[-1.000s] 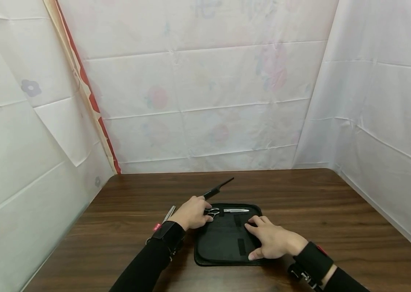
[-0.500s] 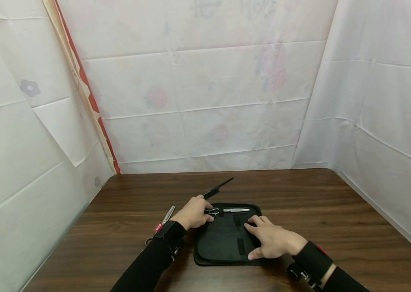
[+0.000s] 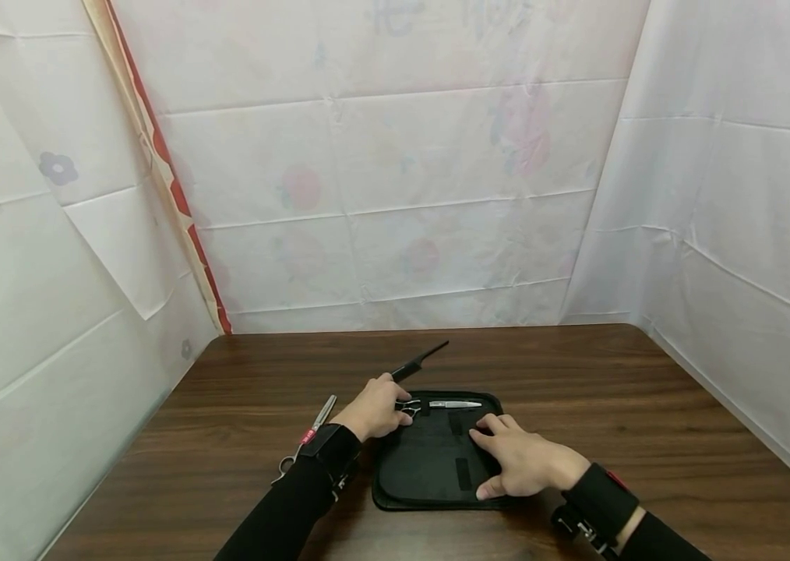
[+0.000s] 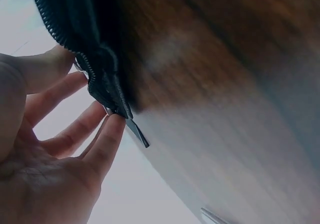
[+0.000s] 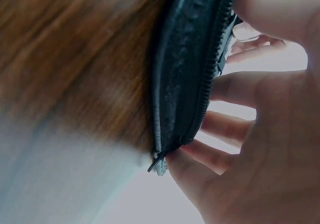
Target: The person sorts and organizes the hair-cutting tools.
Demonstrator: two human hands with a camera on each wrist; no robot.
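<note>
A black zip case (image 3: pixel 430 467) lies open and flat on the table, its zipper edge showing in both wrist views. Silver scissors (image 3: pixel 454 404) lie along its far side, passing under a black loop, blades toward the right. My left hand (image 3: pixel 370 409) holds the scissors by their handles at the case's left edge; its fingers partly hide the rings. On the case's right edge rests my right hand (image 3: pixel 528 462), fingers spread and thumb near the close corner. In the right wrist view its fingers (image 5: pixel 232 89) lie along the zipper.
Another pair of silver scissors (image 3: pixel 325 411) with a red tag lies left of my left wrist. Behind the left hand lies a black tool (image 3: pixel 409 369) with a thin tapering end, partly hidden. White sheeting (image 3: pixel 395 195) hangs around the wooden table (image 3: pixel 556 358).
My left hand and the scissors in the case have slid slightly to the right. More of the red-tagged scissors shows beside the left wrist. The right hand stays on the case edge.
</note>
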